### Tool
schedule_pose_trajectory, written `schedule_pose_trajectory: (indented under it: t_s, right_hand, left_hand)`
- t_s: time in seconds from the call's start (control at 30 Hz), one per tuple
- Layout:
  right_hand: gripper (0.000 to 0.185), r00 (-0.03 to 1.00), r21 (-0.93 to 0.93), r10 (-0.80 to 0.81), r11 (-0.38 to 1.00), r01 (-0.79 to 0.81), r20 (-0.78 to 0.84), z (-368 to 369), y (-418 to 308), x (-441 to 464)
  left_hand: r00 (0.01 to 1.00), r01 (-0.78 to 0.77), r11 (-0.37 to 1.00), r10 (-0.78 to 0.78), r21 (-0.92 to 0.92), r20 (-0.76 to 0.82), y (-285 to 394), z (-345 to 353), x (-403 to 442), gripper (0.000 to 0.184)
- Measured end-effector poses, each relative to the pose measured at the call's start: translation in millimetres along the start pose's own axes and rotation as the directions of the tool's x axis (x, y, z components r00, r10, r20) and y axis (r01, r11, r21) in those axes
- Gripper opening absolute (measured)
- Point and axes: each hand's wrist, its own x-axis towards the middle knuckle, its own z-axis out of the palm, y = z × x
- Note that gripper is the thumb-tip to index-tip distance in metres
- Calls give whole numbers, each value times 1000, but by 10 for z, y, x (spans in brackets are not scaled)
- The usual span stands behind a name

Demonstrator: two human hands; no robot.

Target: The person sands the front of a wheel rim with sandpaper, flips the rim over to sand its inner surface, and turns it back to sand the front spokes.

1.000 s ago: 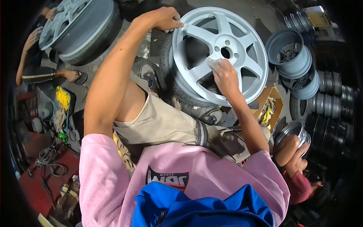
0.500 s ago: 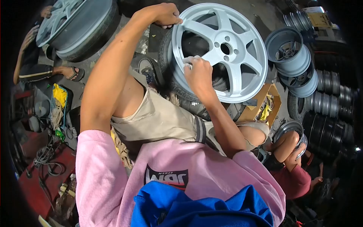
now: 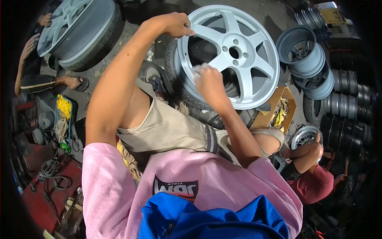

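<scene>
A pale grey-white alloy wheel rim (image 3: 248, 85) with several spokes lies tilted on a black tyre (image 3: 171, 59) in front of my knees. At the rim's upper left edge, the fingers of my left hand (image 3: 179, 26) are closed on its lip. My right hand (image 3: 213, 85) is curled at the lower left of the rim, over the edge near a spoke. Its fingertips are whitish and smeared by motion. Whatever they hold, if anything, I cannot make out.
Another wheel rim (image 3: 87, 32) stands on a tyre at upper left, with a person's hands beside it. Stacked rims (image 3: 298, 51) rise at right, near a cardboard box (image 3: 292, 105). A person in a red shirt (image 3: 314, 185) sits lower right by a silver rim (image 3: 304, 135). Cables (image 3: 51, 171) lie left.
My right hand has shifted slightly along the rim's left edge and is blurred. My left hand stays at the upper left lip. The red-shirted person's hand has moved off the silver rim's front.
</scene>
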Motion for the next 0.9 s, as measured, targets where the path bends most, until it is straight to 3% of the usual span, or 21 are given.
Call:
schedule_pose_trajectory:
  t_s: [0.07,0.13,0.23,0.3,0.33,0.37,0.4,0.43,0.5,0.53,0.7,0.77,0.8,0.9]
  right_hand:
    - [21,997,-35,-59,998,60,51,-216,197,-276]
    - [21,965,-53,-9,998,24,262,-443,390,-482]
    - [21,975,-24,-124,991,130,183,-423,380,-422]
    - [19,977,85,-136,989,123,166,-429,320,-229]
    - [17,969,507,-11,854,-120,247,-441,294,-138]
    - [15,928,790,60,505,-347,369,-439,291,-44]
    - [15,960,775,139,567,-280,245,-348,464,-2]
    - [15,960,776,143,566,-278,240,-387,527,-6]
    - [19,908,878,264,271,-394,326,-496,638,-47]
    - [24,891,881,287,220,-419,352,-521,645,-87]
    - [30,877,867,299,222,-447,376,-458,775,-239]
    - [22,863,859,340,225,-459,373,-465,783,-314]
    - [22,865,863,343,224,-454,366,-493,782,-348]
    - [26,866,864,401,270,-425,300,-583,794,-458]
  left_hand:
    - [1000,-5,1000,5,11,-17,36,-62,-92,38]
    - [999,6,1000,-6,-9,-36,-38,-54,-91,37]
    - [1000,14,994,-13,104,-14,-141,-58,-12,36]
    - [1000,3,997,-1,71,-20,-123,-27,8,36]
    - [1000,-6,999,6,33,-19,-124,-1,-2,35]
    - [1000,-7,999,8,42,-18,-121,28,-7,35]
    - [996,-66,995,70,73,-54,-101,65,-20,34]
    - [987,-129,986,138,105,-84,-37,104,-57,32]
    - [986,-164,981,167,107,-20,137,198,-110,31]
    - [984,-175,979,172,101,34,214,273,-108,34]
    - [953,-227,961,186,156,237,405,680,-18,56]
    - [930,-240,911,116,336,349,410,819,67,65]
    - [936,-256,904,143,341,321,376,865,94,74]
    - [934,-278,880,154,384,323,336,912,222,78]
